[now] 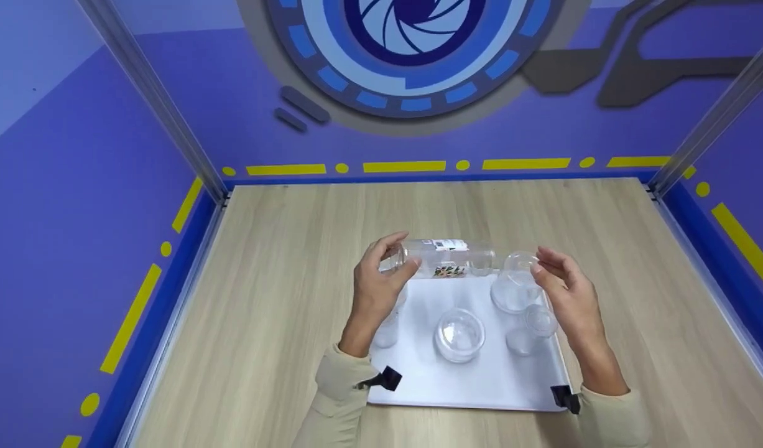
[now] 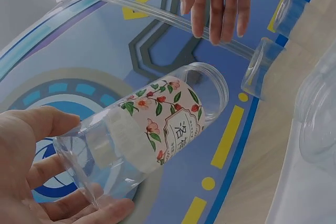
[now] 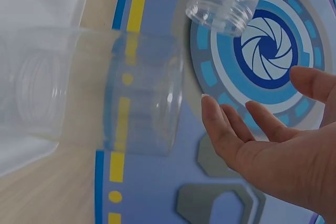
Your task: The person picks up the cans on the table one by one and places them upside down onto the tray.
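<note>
My left hand [image 1: 378,283] grips a clear plastic jar [image 1: 449,258] by its base end and holds it on its side over the tray's back edge. The jar's floral label [image 2: 170,116] shows in the left wrist view, where its threaded mouth points away from the fingers. My right hand [image 1: 574,298] is beside the tray's right side with fingers loosely bent, holding nothing. Nearest to it stand a larger clear jar [image 1: 513,294] and a smaller clear jar [image 1: 525,339]. In the right wrist view, a gap separates the open palm [image 3: 278,145] from a large clear jar [image 3: 144,108].
A white tray [image 1: 418,386] lies on the wooden table [image 1: 282,280]. Another clear jar [image 1: 459,336] stands at its middle. Clear containers [image 1: 386,335] along its left side are partly hidden by the left hand. Blue printed panels [image 1: 406,143] enclose the table at back and sides.
</note>
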`<state>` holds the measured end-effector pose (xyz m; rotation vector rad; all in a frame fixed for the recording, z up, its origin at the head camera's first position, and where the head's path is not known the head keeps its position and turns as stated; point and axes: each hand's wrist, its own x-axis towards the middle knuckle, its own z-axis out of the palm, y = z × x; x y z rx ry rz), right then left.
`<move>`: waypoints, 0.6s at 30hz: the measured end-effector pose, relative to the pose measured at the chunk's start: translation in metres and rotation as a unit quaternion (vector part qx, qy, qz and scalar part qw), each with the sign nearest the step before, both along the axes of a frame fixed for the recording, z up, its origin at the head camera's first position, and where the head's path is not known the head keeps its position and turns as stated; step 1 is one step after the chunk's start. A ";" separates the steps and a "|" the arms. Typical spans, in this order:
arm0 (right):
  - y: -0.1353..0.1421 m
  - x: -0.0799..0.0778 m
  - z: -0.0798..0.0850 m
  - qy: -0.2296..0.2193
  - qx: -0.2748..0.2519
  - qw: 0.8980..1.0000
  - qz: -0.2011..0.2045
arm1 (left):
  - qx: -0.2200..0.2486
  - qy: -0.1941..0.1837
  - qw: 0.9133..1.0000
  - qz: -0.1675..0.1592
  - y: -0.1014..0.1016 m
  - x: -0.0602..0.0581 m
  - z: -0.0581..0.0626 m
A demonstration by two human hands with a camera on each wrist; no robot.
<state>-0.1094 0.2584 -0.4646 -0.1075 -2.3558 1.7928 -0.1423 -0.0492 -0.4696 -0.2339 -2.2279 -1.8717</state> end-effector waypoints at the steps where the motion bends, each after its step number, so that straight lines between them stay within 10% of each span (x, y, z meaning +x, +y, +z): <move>1: 0.002 0.000 -0.001 -0.004 0.013 1.000 -0.004 | -0.003 0.005 1.000 0.001 -0.001 0.000 0.000; 18: 0.019 0.005 -0.011 -0.006 0.112 0.993 -0.026 | -0.071 0.036 0.996 0.032 -0.002 -0.008 0.005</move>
